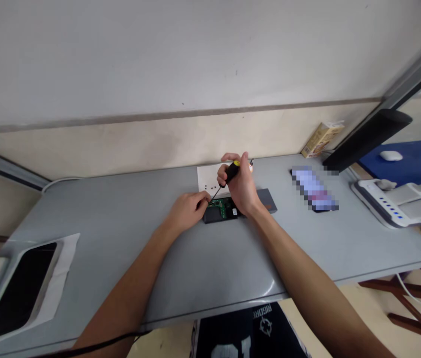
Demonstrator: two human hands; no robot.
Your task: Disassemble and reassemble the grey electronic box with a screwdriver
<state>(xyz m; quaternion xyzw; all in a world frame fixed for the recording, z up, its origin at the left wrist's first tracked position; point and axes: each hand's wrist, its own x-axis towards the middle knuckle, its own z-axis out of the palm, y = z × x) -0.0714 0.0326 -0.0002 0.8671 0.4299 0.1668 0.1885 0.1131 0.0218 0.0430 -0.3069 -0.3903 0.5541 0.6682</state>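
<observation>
My right hand (243,186) is wrapped round a black screwdriver (231,172) with a yellow end on its handle. The shaft slants down to the left, and its tip meets the upper left part of an opened black device (213,215) with a green circuit board (225,209). At that same corner rests my left hand (191,209), its fingers pressed together by the screwdriver tip; whatever they pinch is hidden. Behind the device, several small dark screws lie on a white paper (206,176). A dark grey flat panel (267,200) sits to the right, partly behind my right wrist.
On the right are a phone (312,189), a white power strip (385,204) with plugs, a yellow box (322,139) and a slanted black post (367,139). A tablet-like black panel (22,288) lies on white paper at the left. The grey table (121,199) meets a wall behind.
</observation>
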